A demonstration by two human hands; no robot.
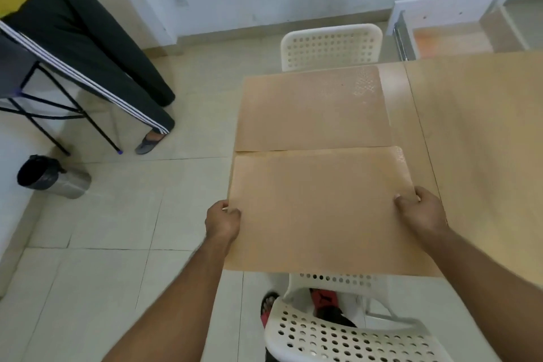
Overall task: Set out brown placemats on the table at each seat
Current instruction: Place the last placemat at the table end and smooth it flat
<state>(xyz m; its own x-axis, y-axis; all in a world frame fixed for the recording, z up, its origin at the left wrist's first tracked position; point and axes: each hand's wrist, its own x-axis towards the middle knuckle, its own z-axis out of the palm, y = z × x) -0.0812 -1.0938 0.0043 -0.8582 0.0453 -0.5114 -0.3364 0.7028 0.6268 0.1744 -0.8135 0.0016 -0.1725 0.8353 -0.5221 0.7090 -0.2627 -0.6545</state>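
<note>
Head view: the left hand pinches the 9 o'clock edge of the near brown placemat with curled fingers, and the right hand grips its 3 o'clock edge, thumb on top. That mat lies on the table before the white chair at 6 o'clock. A second placemat already lies just beyond, before the far chair at 12 o'clock, so two seats look nearly served; seats toward 3 o'clock are out of view.

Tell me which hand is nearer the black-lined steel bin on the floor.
Left. The left hand holds the near brown rectangular placemat at its left edge, toward the black-lined steel bin; the right hand holds its right edge, farther off.
</note>
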